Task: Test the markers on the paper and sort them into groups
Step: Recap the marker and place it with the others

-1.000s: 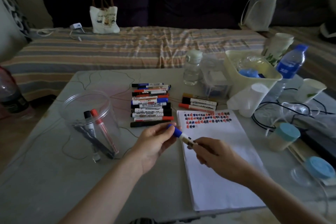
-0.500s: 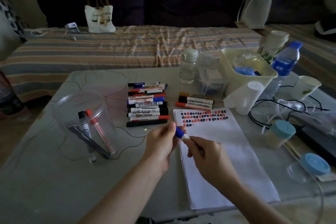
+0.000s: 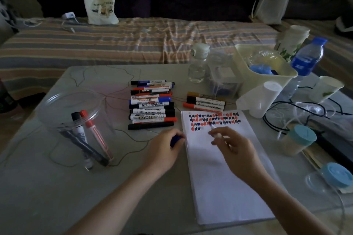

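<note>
Right hand (image 3: 235,147) pinching the uncapped marker (image 3: 214,129), tip hovering over the paper (image 3: 225,173) by the scribbles; left hand (image 3: 162,150) curling round the blue cap (image 3: 175,140), just left of the paper

- One marker (image 3: 152,118) in the big pile has "WHITEBOARD" on its white body. The word is upside down.
- Another marker (image 3: 150,104), toward 12 o'clock from it, says "MARKER".
- The tote bag (image 3: 100,8) at 11 o'clock has dark letters, too blurry to read.
</note>
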`<state>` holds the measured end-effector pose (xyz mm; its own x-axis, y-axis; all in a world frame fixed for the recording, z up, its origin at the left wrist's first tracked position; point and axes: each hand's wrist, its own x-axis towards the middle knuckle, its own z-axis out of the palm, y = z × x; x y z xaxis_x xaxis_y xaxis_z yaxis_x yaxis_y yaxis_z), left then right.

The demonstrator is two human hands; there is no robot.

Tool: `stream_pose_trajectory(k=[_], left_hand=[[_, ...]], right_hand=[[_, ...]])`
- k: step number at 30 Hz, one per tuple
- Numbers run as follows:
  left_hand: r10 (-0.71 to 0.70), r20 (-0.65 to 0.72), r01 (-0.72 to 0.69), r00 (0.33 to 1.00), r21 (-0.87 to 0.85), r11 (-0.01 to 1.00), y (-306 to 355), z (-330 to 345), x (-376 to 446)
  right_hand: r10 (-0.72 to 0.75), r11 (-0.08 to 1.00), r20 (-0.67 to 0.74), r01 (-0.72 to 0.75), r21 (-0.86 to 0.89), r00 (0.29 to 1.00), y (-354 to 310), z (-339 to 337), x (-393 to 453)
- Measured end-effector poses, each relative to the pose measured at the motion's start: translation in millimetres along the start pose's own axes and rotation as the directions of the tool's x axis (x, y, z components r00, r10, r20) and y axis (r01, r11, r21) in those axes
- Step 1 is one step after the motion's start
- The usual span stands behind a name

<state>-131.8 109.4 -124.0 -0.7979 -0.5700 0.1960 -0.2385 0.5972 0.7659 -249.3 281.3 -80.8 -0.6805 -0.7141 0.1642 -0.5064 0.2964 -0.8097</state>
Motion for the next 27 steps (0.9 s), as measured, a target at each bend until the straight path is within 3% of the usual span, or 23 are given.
stream_pose_trajectory(k=[2,4,5,6,12,17,21,27], left_hand=[[0.049,0.021,-0.050,0.999,0.046,0.998,-7,2,9],[0.086,0.040,-0.088,0.996,0.071,0.994,-13,3,19],[0.103,0.062,-0.108,0.993,0.084,0.991,-16,4,22],[0.115,0.092,-0.124,0.989,0.101,0.987,-19,7,24],[0.179,0.110,-0.200,0.978,0.224,0.954,-23,13,22],[0.193,0.082,-0.206,0.978,0.211,0.955,-24,14,24],[0.180,0.060,-0.189,0.982,0.182,0.965,-25,15,26],[0.191,0.036,-0.195,0.981,0.159,0.968,-25,16,27]], right_hand=[[0.132,0.927,0.007,-0.126,0.354,0.991,0,-7,9],[0.262,0.618,0.108,-0.253,0.744,0.959,1,-15,19],[0.303,0.490,0.142,-0.282,0.825,0.942,2,-17,24],[0.331,0.452,0.155,-0.301,0.840,0.931,4,-19,27],[0.396,0.644,0.084,-0.342,0.685,0.915,12,2,45],[0.217,0.939,-0.154,-0.163,0.302,0.964,26,19,71],[0.211,0.970,-0.183,-0.183,0.157,0.960,44,32,83],[0.177,0.983,-0.274,-0.159,0.088,0.945,60,43,78]])
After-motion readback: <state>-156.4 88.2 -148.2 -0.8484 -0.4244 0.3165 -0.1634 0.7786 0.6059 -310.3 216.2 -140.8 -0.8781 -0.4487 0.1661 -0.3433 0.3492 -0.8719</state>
